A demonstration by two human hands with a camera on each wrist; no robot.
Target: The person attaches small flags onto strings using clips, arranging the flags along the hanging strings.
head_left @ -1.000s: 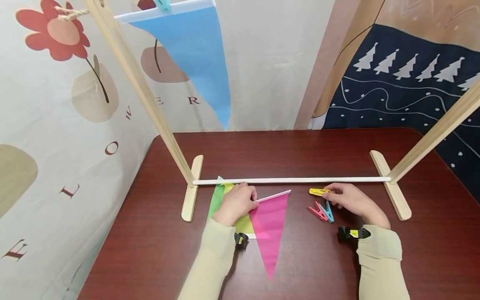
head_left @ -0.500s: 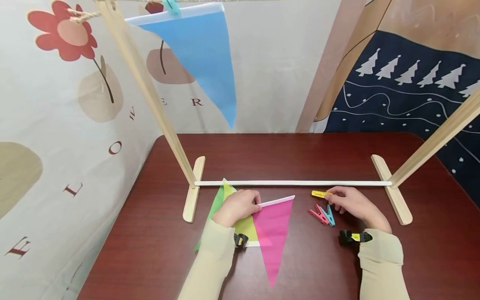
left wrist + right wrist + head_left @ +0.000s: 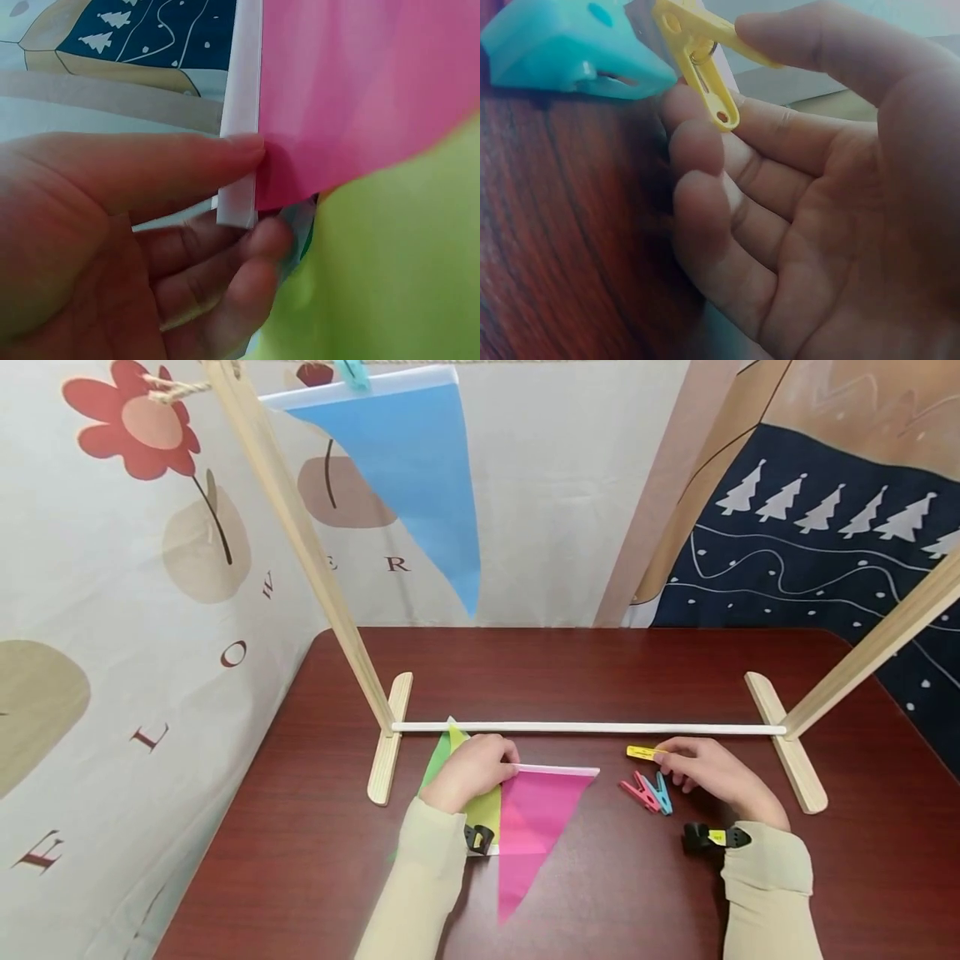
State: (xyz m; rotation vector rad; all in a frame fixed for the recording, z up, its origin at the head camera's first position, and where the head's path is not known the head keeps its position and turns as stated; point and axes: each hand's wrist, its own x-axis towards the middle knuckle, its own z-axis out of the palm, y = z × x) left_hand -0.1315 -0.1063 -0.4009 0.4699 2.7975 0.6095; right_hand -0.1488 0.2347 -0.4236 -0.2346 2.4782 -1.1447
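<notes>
My left hand (image 3: 474,770) pinches the white top band of a pink triangular pennant (image 3: 536,827) at its left corner, thumb on one side in the left wrist view. The pennant overlaps a yellow-green pennant (image 3: 483,822) and a green pennant (image 3: 435,762) lying under that hand. My right hand (image 3: 712,770) holds a yellow clothespin (image 3: 642,752) between thumb and fingers, its handle ends toward the palm in the right wrist view. Just below it, a red clothespin (image 3: 638,791) and a blue clothespin (image 3: 660,793) lie side by side on the table.
A wooden stand spans the dark red table (image 3: 622,893), with a left post (image 3: 322,585), a right post (image 3: 870,647) and a low white crossbar (image 3: 585,727). A blue pennant (image 3: 427,468) hangs from a rope at upper left by a turquoise clothespin (image 3: 353,374).
The pink pennant's band has turned from slanting up to nearly level, and its tip has swung left. The right hand keeps hold of the yellow clothespin. The head view has shifted slightly.
</notes>
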